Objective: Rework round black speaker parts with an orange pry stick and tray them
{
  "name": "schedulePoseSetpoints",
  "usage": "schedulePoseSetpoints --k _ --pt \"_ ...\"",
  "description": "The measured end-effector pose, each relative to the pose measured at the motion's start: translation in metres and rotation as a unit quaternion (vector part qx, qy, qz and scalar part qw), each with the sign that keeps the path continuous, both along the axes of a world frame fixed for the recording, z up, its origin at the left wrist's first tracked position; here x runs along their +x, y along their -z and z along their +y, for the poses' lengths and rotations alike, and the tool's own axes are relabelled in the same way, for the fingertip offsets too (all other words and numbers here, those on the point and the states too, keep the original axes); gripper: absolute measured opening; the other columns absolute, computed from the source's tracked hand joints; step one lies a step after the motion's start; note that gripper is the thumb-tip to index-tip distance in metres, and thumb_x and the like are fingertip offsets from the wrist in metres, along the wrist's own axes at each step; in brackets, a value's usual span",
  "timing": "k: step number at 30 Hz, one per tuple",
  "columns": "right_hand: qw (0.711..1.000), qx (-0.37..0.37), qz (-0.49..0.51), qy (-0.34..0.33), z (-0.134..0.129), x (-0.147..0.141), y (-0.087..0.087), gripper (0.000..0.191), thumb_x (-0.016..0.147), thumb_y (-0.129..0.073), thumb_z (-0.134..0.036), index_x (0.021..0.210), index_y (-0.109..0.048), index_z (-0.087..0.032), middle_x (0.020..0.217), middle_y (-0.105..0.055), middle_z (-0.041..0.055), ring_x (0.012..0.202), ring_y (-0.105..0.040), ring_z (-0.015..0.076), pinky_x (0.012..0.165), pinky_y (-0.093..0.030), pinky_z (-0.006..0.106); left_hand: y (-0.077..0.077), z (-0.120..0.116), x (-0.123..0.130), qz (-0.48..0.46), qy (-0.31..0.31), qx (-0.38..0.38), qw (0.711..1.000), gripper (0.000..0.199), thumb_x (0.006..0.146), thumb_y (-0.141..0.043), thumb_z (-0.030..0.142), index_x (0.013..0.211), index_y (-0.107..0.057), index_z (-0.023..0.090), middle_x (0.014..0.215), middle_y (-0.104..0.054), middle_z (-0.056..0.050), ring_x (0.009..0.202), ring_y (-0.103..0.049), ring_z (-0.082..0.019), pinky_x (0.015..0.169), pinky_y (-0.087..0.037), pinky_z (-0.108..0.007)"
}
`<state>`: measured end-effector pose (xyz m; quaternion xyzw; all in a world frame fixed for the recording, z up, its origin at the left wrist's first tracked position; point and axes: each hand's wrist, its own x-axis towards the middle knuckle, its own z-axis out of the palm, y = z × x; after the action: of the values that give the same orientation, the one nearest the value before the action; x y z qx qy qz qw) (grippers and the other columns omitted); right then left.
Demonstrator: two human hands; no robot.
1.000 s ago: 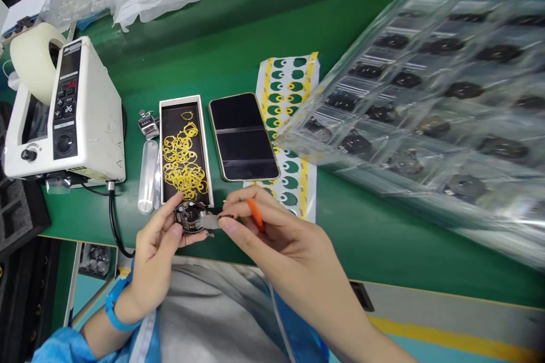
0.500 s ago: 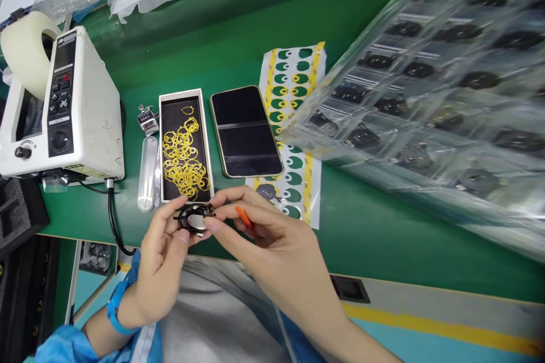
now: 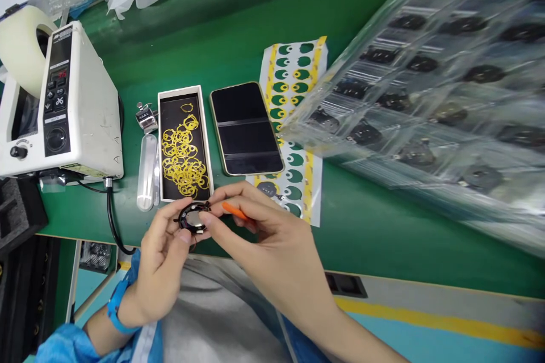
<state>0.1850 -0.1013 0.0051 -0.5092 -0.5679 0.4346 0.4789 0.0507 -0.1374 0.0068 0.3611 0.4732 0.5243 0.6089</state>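
Between the fingers of my left hand [image 3: 160, 261] is a small round black component [image 3: 184, 221] with a silvery disc in its middle. The left thumb and fingers close around its left side. My right hand [image 3: 276, 247] meets it from the other side, the thumb tip over the silvery disc and fingertips at the far rim. An orange tool [image 3: 234, 211] is tucked in the right fingers; its tip and the rest of its length are hidden. Just beyond the hands stands a white-rimmed box [image 3: 206, 142] with a dark inside, holding many thin yellow rings [image 3: 183, 159].
A black-screened phone [image 3: 247, 127] lies beside a die-cut sticker sheet [image 3: 313, 181]. Clear plastic trays [image 3: 383, 164] of dark round parts cover the right. At left stand a tape dispenser [image 3: 85, 102], a metal tally counter [image 3: 146, 119] and a clear plastic case [image 3: 147, 173].
The orange tool has swung to lie flatter, its visible end further left. My right thumb has shifted slightly left over the disc. The left hand keeps its hold on the component.
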Motion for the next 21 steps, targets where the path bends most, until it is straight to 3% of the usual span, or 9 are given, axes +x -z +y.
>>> schedulePoseSetpoints --k 6,15,21 --pt "0.995 0.06 -0.074 0.023 -0.002 -0.005 0.001 0.013 0.085 -0.06 -0.015 0.075 -0.063 -0.022 0.082 -0.061 0.0023 0.073 -0.061 0.0157 0.063 -0.054 0.027 0.001 0.0 0.004 0.008 -0.037 -0.02 0.999 0.023 0.093 -0.06 0.026 0.113 -0.068 0.032 0.087 -0.071 0.002 0.087 -0.07 -0.011 0.08 -0.059 -0.019" --pt "0.985 0.103 -0.138 0.024 -0.003 -0.007 0.002 0.011 0.087 -0.058 -0.012 0.079 -0.061 -0.02 0.086 -0.061 0.0039 0.078 -0.064 0.0163 0.066 -0.054 0.027 0.002 0.002 0.006 0.003 -0.047 -0.036 0.998 0.02 0.091 -0.063 0.027 0.111 -0.066 0.029 0.086 -0.071 0.001 0.077 -0.068 -0.01 0.071 -0.057 -0.017" --pt "0.981 0.116 -0.152 0.035 -0.003 -0.012 0.004 0.011 0.087 -0.057 -0.012 0.079 -0.059 -0.02 0.086 -0.061 0.0045 0.078 -0.064 0.0172 0.065 -0.054 0.029 0.002 0.003 0.008 0.041 -0.08 -0.047 0.995 0.017 0.088 -0.067 0.027 0.105 -0.066 0.026 0.075 -0.066 0.003 0.058 -0.057 -0.004 0.056 -0.047 -0.01"
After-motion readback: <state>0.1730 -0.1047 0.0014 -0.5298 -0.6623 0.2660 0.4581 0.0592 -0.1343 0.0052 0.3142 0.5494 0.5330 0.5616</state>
